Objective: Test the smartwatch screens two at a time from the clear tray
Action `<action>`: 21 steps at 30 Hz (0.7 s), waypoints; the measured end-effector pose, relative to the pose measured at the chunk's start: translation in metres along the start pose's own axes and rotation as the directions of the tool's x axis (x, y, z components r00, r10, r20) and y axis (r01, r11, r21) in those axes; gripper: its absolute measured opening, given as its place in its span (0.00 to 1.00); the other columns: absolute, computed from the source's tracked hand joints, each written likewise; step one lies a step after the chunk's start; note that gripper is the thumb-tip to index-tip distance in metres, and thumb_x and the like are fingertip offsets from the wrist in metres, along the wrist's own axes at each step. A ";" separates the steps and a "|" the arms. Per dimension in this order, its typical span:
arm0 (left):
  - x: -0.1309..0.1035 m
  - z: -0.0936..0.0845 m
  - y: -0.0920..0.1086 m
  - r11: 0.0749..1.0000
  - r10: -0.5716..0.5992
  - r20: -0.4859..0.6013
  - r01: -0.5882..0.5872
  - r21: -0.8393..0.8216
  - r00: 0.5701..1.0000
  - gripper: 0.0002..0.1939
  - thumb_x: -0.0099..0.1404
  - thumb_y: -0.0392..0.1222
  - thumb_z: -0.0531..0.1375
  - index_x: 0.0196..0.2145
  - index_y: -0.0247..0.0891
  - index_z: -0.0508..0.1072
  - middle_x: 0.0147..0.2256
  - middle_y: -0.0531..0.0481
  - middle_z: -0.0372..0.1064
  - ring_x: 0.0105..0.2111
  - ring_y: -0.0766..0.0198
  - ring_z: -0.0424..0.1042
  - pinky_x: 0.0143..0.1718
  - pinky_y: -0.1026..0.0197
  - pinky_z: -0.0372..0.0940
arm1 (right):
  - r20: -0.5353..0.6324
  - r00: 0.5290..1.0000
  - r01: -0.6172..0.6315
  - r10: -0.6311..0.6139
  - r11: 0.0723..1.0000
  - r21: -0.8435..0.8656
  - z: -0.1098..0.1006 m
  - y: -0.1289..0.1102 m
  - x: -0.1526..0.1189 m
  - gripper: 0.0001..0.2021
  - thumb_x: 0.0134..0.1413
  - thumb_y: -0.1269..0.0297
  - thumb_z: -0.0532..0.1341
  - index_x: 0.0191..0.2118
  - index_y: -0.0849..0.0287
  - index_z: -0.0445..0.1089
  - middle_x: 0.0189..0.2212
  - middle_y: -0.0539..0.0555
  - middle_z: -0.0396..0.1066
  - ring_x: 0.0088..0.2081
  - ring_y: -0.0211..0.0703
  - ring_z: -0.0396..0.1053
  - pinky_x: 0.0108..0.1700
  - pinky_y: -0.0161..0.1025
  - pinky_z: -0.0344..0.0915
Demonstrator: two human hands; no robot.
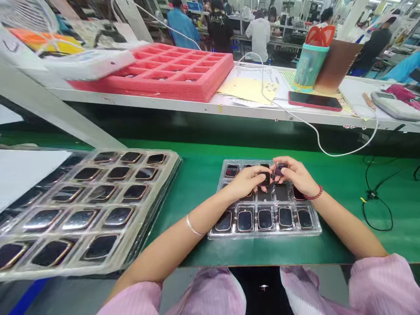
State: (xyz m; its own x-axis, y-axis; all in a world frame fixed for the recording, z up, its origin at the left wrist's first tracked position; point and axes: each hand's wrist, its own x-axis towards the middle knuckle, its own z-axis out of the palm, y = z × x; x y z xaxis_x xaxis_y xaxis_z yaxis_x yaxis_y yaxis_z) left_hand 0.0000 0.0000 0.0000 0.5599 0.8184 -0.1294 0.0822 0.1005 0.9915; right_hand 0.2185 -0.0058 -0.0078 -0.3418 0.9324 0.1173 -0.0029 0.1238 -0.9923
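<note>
Over a clear plastic tray [262, 236] on the green bench, each of my hands grips one smartwatch body with a dark square screen. My left hand [246, 181] has its fingers closed round one watch body [264, 178]. Close beside it, my right hand [297, 173] pinches another watch body [280, 168], tilted a little. Several more watch bodies sit screen up in the tray's pockets, with a full row along the near side, such as this watch body [265, 218]. Some middle and far pockets are partly hidden by my hands.
A stack of clear trays [179, 162] filled with watch bodies stands at the left. Above the bench, a white shelf [183, 97] carries a pink foam tray [210, 83], papers, a phone [315, 101] and a cup [310, 65]. A white cable [315, 129] hangs down; black cables [372, 194] lie right.
</note>
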 end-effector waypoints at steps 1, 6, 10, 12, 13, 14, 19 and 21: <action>-0.001 -0.001 -0.002 1.000 0.000 -0.011 0.000 0.000 1.000 0.16 0.64 0.40 0.57 0.47 0.32 0.74 0.37 0.44 0.76 0.26 0.66 0.75 0.20 0.69 0.59 | -0.004 1.000 -0.008 0.008 1.000 -0.009 0.000 0.003 0.000 0.14 0.61 0.63 0.63 0.51 0.58 0.71 0.42 0.55 0.79 0.31 0.37 0.77 0.32 0.35 0.76; -0.005 -0.005 -0.008 0.999 0.041 -0.050 -0.041 -0.015 0.998 0.17 0.60 0.38 0.61 0.48 0.34 0.73 0.39 0.45 0.76 0.28 0.66 0.74 0.24 0.67 0.63 | 0.012 1.000 -0.013 0.013 0.999 -0.049 0.000 0.011 0.000 0.15 0.60 0.66 0.62 0.52 0.57 0.71 0.43 0.56 0.78 0.31 0.38 0.77 0.33 0.37 0.76; -0.007 -0.004 -0.012 0.996 0.078 -0.075 -0.080 -0.028 0.994 0.15 0.58 0.35 0.62 0.44 0.34 0.73 0.35 0.49 0.75 0.28 0.67 0.72 0.33 0.62 0.68 | 0.043 0.999 0.017 -0.014 0.997 -0.080 0.001 0.013 -0.002 0.17 0.59 0.68 0.62 0.54 0.57 0.70 0.44 0.56 0.78 0.32 0.39 0.77 0.34 0.38 0.77; -0.007 -0.004 -0.013 0.995 0.092 -0.076 -0.095 -0.033 0.993 0.15 0.57 0.35 0.62 0.44 0.34 0.73 0.35 0.49 0.75 0.29 0.66 0.72 0.34 0.61 0.68 | 0.051 0.998 0.034 -0.029 0.995 -0.093 0.002 0.013 -0.003 0.17 0.59 0.68 0.62 0.54 0.57 0.69 0.44 0.57 0.78 0.33 0.40 0.77 0.35 0.39 0.77; -0.006 -0.004 -0.014 0.994 0.097 -0.075 -0.100 -0.036 0.992 0.15 0.57 0.34 0.62 0.44 0.34 0.73 0.35 0.48 0.75 0.30 0.65 0.72 0.34 0.61 0.68 | 0.057 0.998 0.040 -0.034 0.995 -0.097 0.002 0.013 -0.003 0.17 0.59 0.68 0.62 0.54 0.57 0.69 0.44 0.57 0.78 0.33 0.40 0.77 0.36 0.40 0.77; -0.006 -0.004 -0.015 0.994 0.101 -0.075 -0.104 -0.040 0.992 0.15 0.57 0.34 0.62 0.44 0.34 0.73 0.35 0.48 0.75 0.32 0.65 0.72 0.34 0.61 0.68 | 0.063 0.997 0.044 -0.038 0.994 -0.099 0.002 0.013 -0.004 0.17 0.59 0.69 0.61 0.54 0.57 0.69 0.45 0.57 0.77 0.34 0.40 0.77 0.36 0.40 0.77; -0.006 -0.005 -0.019 0.993 0.110 -0.090 -0.113 -0.026 0.990 0.16 0.56 0.34 0.62 0.45 0.34 0.73 0.36 0.47 0.76 0.33 0.63 0.73 0.35 0.61 0.67 | 0.080 0.996 0.046 -0.038 0.994 -0.101 0.003 0.013 -0.005 0.18 0.59 0.70 0.61 0.55 0.57 0.68 0.46 0.57 0.77 0.35 0.40 0.77 0.37 0.40 0.78; -0.007 -0.005 -0.019 0.992 0.121 -0.096 -0.124 -0.025 0.988 0.17 0.56 0.33 0.62 0.45 0.34 0.73 0.37 0.46 0.76 0.34 0.62 0.73 0.36 0.60 0.67 | 0.078 0.996 0.041 -0.034 0.995 -0.090 0.003 0.014 -0.005 0.18 0.59 0.70 0.61 0.55 0.57 0.68 0.46 0.57 0.77 0.35 0.40 0.77 0.37 0.39 0.78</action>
State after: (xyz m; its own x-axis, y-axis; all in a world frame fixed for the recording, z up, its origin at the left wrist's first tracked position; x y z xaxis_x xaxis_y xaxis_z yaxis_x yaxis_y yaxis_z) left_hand -0.0096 -0.0045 -0.0177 0.4837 0.8752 -0.0067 -0.0084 0.0123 0.9999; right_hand 0.2176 -0.0098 -0.0220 -0.4136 0.8984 0.1476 0.0672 0.1918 -0.9791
